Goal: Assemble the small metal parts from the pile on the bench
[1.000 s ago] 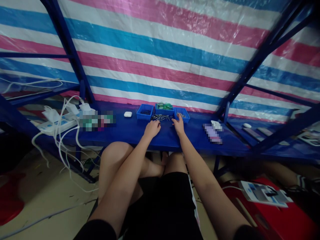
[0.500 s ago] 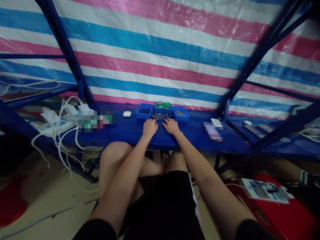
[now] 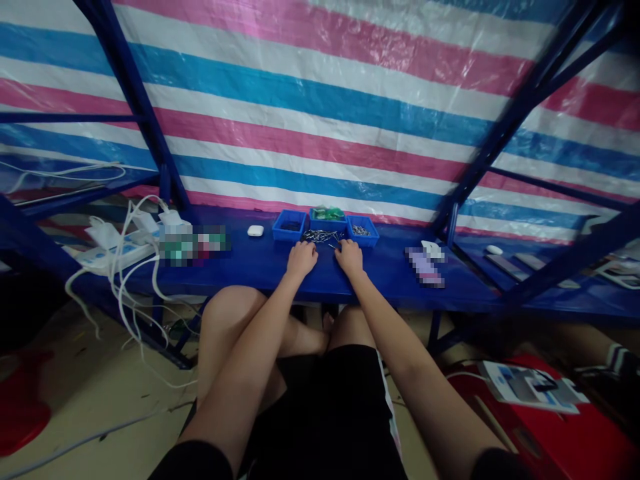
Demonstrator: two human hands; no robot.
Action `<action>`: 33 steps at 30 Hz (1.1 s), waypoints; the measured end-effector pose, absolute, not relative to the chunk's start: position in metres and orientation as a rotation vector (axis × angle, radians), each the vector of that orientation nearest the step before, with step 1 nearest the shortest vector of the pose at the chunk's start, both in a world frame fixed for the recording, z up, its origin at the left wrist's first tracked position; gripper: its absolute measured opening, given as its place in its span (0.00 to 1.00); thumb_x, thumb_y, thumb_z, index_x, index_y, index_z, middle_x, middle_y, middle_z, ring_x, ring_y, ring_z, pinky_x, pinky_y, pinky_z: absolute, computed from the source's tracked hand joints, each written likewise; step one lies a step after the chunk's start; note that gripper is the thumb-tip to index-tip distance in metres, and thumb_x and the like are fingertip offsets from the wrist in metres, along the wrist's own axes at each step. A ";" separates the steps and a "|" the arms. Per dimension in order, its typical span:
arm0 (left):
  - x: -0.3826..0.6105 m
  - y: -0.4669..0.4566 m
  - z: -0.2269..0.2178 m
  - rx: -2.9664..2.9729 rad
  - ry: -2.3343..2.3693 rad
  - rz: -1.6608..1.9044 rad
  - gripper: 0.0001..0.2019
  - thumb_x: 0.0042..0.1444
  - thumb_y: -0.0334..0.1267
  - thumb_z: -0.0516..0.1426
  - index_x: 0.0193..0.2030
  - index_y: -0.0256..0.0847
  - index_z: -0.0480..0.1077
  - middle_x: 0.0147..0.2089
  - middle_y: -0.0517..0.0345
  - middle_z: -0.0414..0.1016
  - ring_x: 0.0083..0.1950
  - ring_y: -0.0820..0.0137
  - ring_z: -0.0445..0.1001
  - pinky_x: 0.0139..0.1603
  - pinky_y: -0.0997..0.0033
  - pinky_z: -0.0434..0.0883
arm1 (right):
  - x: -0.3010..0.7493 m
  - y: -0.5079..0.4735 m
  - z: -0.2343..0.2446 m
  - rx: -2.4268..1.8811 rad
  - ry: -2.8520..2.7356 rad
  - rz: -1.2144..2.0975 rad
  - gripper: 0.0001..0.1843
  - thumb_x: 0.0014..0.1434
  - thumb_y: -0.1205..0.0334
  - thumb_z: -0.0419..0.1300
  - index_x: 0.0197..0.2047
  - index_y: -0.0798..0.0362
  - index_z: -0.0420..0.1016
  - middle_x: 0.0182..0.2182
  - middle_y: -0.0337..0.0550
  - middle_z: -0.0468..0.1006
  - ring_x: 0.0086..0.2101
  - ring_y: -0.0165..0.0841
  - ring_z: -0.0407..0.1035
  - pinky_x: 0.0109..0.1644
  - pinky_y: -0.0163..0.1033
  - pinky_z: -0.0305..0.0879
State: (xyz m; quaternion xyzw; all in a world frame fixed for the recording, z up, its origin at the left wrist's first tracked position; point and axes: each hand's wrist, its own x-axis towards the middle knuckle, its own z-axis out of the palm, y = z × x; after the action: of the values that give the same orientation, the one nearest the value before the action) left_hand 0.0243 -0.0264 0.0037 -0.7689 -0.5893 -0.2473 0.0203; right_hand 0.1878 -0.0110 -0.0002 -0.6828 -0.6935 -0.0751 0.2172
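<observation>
A pile of thin dark and silvery metal pieces (image 3: 323,236) lies on the blue table, too small to name. My left hand (image 3: 302,259) rests palm down at its near left side, fingers lying on the tabletop with nothing visible in them. Across from it, my right hand (image 3: 350,257) has its fingers bent together, and a thin silvery metal piece (image 3: 332,247) sticks out at the fingertips. Behind the pile stand three blue trays: the left tray (image 3: 289,235) with dark small parts, the middle tray (image 3: 327,224) with green bags, the right tray (image 3: 363,239) with small silvery parts.
On the left stand a power strip (image 3: 120,252) and tangled white cables. A white case (image 3: 255,231) sits left of the trays, a purple blurred item (image 3: 424,267) to the right. Blue frame posts (image 3: 480,167) flank a striped sheet; a red stool (image 3: 565,433) is lower right.
My right hand has drawn back from the pile and a little to the right, its fingers now bent around a thin metal piece. The left hand has barely moved.
</observation>
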 end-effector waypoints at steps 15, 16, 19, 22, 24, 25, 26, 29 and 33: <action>0.027 -0.027 0.003 -2.423 -1.745 -0.812 0.16 0.59 0.36 0.47 0.51 0.40 0.66 0.47 0.50 0.71 0.49 0.64 0.66 0.48 0.67 0.64 | 0.190 0.001 -0.008 -1.352 -2.202 0.062 0.09 0.61 0.65 0.49 0.39 0.54 0.70 0.38 0.47 0.71 0.41 0.34 0.63 0.46 0.37 0.59; 0.027 -0.027 0.004 -2.433 -1.748 -0.787 0.15 0.60 0.37 0.47 0.49 0.40 0.68 0.46 0.50 0.71 0.48 0.64 0.66 0.48 0.67 0.64 | 0.190 0.001 -0.008 -1.322 -2.203 0.087 0.09 0.61 0.66 0.49 0.39 0.54 0.70 0.37 0.46 0.71 0.40 0.34 0.63 0.46 0.37 0.59; 0.027 -0.026 0.004 -2.460 -1.751 -0.744 0.13 0.60 0.38 0.47 0.44 0.40 0.70 0.44 0.51 0.72 0.47 0.65 0.67 0.47 0.68 0.64 | 0.189 0.001 -0.006 -1.274 -2.188 0.124 0.10 0.61 0.66 0.48 0.39 0.55 0.70 0.37 0.45 0.70 0.40 0.33 0.63 0.47 0.36 0.59; 0.027 -0.026 0.004 -2.495 -1.713 -0.787 0.13 0.60 0.38 0.46 0.44 0.40 0.70 0.43 0.51 0.72 0.46 0.66 0.67 0.46 0.69 0.65 | 0.189 -0.002 -0.004 -1.273 -2.179 0.126 0.11 0.61 0.66 0.47 0.40 0.55 0.70 0.37 0.45 0.70 0.40 0.32 0.63 0.47 0.35 0.58; 0.027 -0.027 0.005 -2.527 -1.686 -0.813 0.13 0.60 0.38 0.46 0.44 0.41 0.69 0.43 0.52 0.72 0.46 0.66 0.68 0.46 0.70 0.65 | 0.189 -0.003 -0.003 -1.295 -2.189 0.128 0.11 0.61 0.66 0.47 0.40 0.55 0.70 0.37 0.45 0.71 0.40 0.32 0.63 0.47 0.35 0.58; 0.027 -0.027 0.005 -2.542 -1.681 -0.820 0.13 0.60 0.38 0.46 0.45 0.41 0.69 0.44 0.52 0.72 0.46 0.66 0.68 0.46 0.70 0.65 | 0.188 -0.003 -0.003 -1.308 -2.196 0.133 0.11 0.61 0.66 0.47 0.40 0.55 0.70 0.37 0.45 0.71 0.40 0.31 0.63 0.48 0.35 0.57; 0.027 -0.027 0.006 -2.554 -1.680 -0.827 0.13 0.60 0.38 0.47 0.45 0.41 0.69 0.44 0.52 0.72 0.46 0.67 0.68 0.46 0.70 0.65 | 0.188 -0.002 -0.003 -1.317 -2.204 0.137 0.11 0.61 0.66 0.47 0.40 0.55 0.70 0.37 0.45 0.71 0.41 0.31 0.63 0.48 0.35 0.57; 0.027 -0.028 0.006 -2.585 -1.660 -0.852 0.12 0.60 0.39 0.48 0.44 0.41 0.69 0.43 0.53 0.73 0.46 0.67 0.68 0.45 0.71 0.65 | 0.188 -0.001 -0.004 -1.325 -2.233 0.144 0.11 0.61 0.65 0.48 0.41 0.55 0.70 0.37 0.45 0.72 0.41 0.31 0.64 0.47 0.35 0.57; 0.027 -0.027 0.005 -2.600 -1.605 -0.911 0.11 0.59 0.39 0.48 0.43 0.41 0.68 0.42 0.53 0.72 0.45 0.67 0.68 0.43 0.71 0.65 | 0.188 -0.001 -0.004 -1.298 -2.241 0.132 0.11 0.62 0.64 0.48 0.40 0.54 0.70 0.36 0.44 0.72 0.39 0.30 0.64 0.46 0.33 0.57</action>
State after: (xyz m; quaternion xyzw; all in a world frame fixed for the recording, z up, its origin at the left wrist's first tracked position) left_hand 0.0272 -0.0273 0.0054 -0.8152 -0.5032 -0.2858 -0.0231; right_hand 0.1880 -0.0014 -0.0039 -0.4818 -0.8319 0.0488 0.2709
